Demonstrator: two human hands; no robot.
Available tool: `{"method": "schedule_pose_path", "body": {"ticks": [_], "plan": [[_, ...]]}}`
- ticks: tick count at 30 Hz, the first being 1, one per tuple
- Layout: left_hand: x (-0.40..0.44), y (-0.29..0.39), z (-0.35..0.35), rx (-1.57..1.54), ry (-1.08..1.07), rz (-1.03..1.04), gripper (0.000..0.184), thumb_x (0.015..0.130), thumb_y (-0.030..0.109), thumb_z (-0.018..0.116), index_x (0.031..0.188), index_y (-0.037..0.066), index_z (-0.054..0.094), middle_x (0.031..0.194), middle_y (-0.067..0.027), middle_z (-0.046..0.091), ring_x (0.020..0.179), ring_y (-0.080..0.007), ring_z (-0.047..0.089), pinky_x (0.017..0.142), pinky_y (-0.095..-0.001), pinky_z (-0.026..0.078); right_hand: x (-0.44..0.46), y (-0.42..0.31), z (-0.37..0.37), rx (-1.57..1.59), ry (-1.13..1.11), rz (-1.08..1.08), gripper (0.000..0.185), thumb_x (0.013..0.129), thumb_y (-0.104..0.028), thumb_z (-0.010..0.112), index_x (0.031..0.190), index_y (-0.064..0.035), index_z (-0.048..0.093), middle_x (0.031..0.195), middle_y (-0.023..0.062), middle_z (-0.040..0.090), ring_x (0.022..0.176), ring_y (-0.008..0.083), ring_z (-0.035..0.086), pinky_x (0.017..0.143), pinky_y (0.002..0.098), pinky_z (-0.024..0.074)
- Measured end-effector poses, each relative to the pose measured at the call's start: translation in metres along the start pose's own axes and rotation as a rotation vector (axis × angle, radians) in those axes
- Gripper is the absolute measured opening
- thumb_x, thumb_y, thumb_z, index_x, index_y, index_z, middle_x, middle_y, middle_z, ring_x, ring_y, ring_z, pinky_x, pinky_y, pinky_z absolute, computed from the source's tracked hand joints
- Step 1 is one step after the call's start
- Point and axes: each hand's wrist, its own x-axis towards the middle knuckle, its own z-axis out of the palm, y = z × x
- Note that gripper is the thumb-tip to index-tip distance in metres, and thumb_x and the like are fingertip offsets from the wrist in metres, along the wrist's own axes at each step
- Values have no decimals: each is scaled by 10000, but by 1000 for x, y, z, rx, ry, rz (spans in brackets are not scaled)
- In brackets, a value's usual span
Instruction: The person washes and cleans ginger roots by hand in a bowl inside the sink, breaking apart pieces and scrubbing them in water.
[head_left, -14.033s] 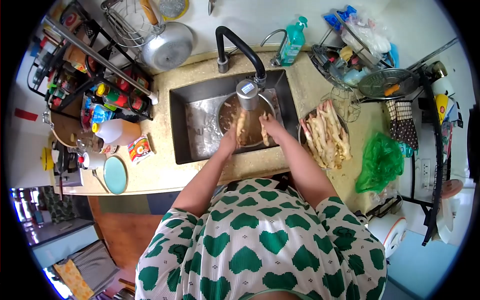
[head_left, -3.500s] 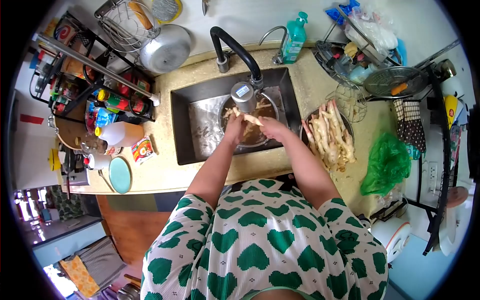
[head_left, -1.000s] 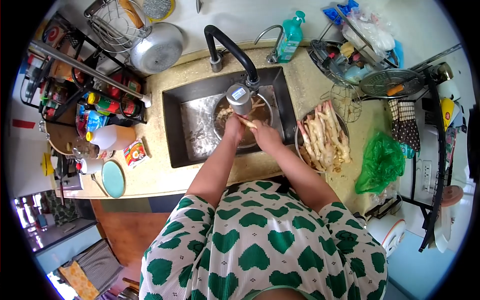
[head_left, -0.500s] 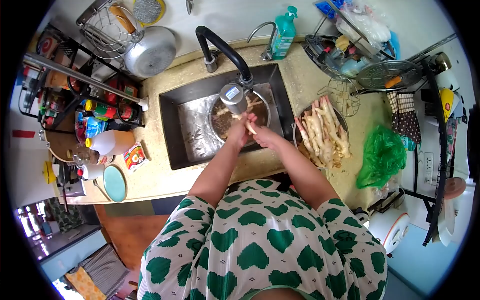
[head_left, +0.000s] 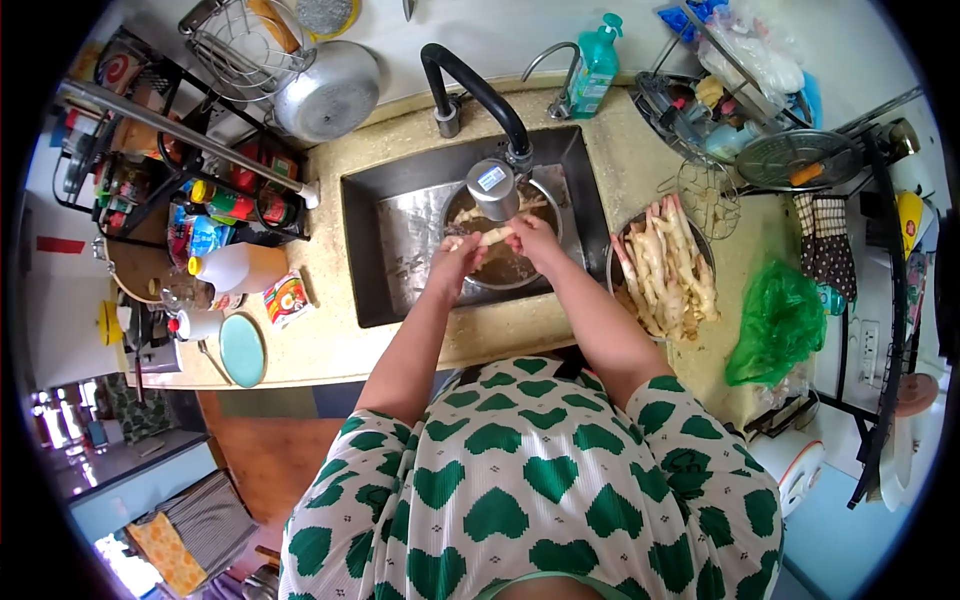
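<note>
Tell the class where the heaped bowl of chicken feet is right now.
In the head view, the bowl stands on the counter, just right of the sink and left of the green bag.

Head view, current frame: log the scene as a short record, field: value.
Left hand: fingers on the pale yellow chicken foot
Right hand: fingers on the same foot, at its right part
Below hands: round metal bowl with brownish water, inside the dark rectangular metal sink
Above bowl: silver cylindrical head of the black curved faucet
Right of sink: pile of pale chicken feet
Far right: crumpled green plastic bag
</note>
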Motion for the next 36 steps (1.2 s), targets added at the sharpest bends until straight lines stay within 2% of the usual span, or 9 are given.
{"method": "schedule_pose_path", "body": {"ticks": [3, 7, 11, 16, 23, 27, 30, 32, 36], "plan": [[-12, 3, -10, 355, -64, 124, 169, 918, 210, 675, 1015, 78, 635, 837, -14, 669, 694, -104, 624, 614, -219, 505, -2, 6, 6, 132, -22, 28, 131, 957, -174, 598, 1036, -73, 572, 861, 37, 612, 724, 115, 584, 678, 268, 515], [-44, 7, -2, 1108, -60, 467, 369, 929, 291, 625, 1244, 99, 623, 773, -121, 680, 696, -204, 663, 663, -348, 506, -4, 12, 3, 118, -166, -113, 130, 955, -148, 597, 1050, -72, 552, 949, 56, 616, 781, 121, 588, 710, 267, 514], [-51, -2, -1, 1172, -21, 577, 350, 937, 294, 601, 1233, 108, 623, 821, -188, 676, 735, -309, 672, 679, -371, 504, -12, 5, 4, 86, -93, -121, 140, 953, -136, 596, 1057, -52, 553, 948, 66, 633, 793, 119, 588, 731, 266, 512], [-53, -6, 1, 1027, -39, 530, 347, 953, 270, 599, 1237, 72, 621, 811, -126, 678, 680, -180, 606, 671, -306, 493, 3, 7, 9, 96, 16, -100, 136, 975, -121, 549, 1081, -36, 558, 1001, 103, 659, 822, 120, 588, 773, 270, 500], [-23, -26, -23, 683, -96, 411, 443, 979, 399, 556, 1190, 17, 632, 710, 45, 563, 597, -37, 450, 537, -206, 376, -9, 4, 9, 121, -250, -184, 218, 970, -88, 533, 1182, -54, 492, 1163, 87, 613, 925, 128, 583, 744, 276, 492], [-38, -22, 3, 336, -112, 25, 311, 991, 385, 534, 1002, 88, 624, 590, 92, 380, 485, -32, 313, 437, -213, 248, -29, -16, 25, -147, 2, -111, 167, 971, -133, 532, 1119, -56, 523, 974, 73, 666, 810, 129, 610, 649, 256, 486], [-20, -44, 0, 571, -143, 205, 289, 996, 392, 521, 948, 118, 597, 587, 88, 400, 476, -33, 323, 429, -215, 254, -15, -18, 22, -161, 125, -182, 175, 995, -210, 514, 1056, -48, 541, 818, 73, 689, 669, 137, 626, 575, 252, 484], [-40, -18, 14, 379, -162, 9, 292, 990, 426, 514, 955, 143, 572, 577, 88, 352, 462, -50, 297, 432, -211, 235, -15, -21, 19, -128, 79, -161, 223, 1016, -247, 473, 1072, -44, 543, 760, 66, 689, 683, 138, 643, 571, 263, 493], [-31, -3, -1, -102, -236, -378, 402, 937, 571, 509, 925, 171, 545, 580, 85, 302, 471, -65, 281, 433, -230, 221, -15, -9, 13, 330, -324, -55, 290, 1001, -225, 499, 1225, -46, 546, 1100, 82, 667, 890, 161, 654, 711, 284, 524]]}}
